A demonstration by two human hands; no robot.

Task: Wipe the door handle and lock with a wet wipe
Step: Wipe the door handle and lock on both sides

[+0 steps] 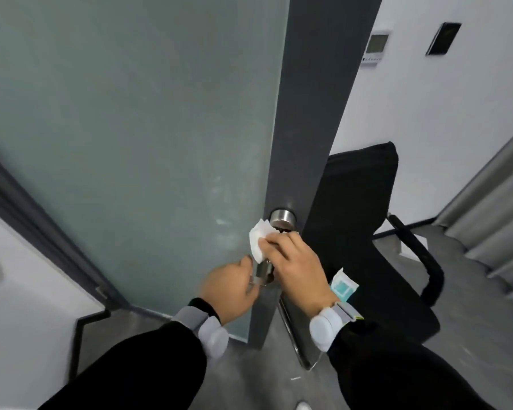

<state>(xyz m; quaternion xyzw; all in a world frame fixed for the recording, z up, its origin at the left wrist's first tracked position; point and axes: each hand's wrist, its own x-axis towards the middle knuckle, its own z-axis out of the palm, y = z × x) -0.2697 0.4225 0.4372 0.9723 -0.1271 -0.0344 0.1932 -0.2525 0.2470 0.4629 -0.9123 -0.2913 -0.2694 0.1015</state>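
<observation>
A frosted glass door (131, 128) with a dark grey frame stile (305, 143) fills the view. On the stile sits a round silver lock (282, 218). Just below it my right hand (296, 261) pinches a white wet wipe (259, 238) against the lock's lower edge. My left hand (233, 287) grips the silver door handle (259, 275), which is mostly hidden between the two hands. Both wrists wear grey bands over black sleeves.
A black office chair (376, 232) stands right behind the door's edge, with a teal and white wipe packet (342, 287) on its seat. White wall with a thermostat (376, 48) and a black panel (442, 38) at upper right. Grey floor below.
</observation>
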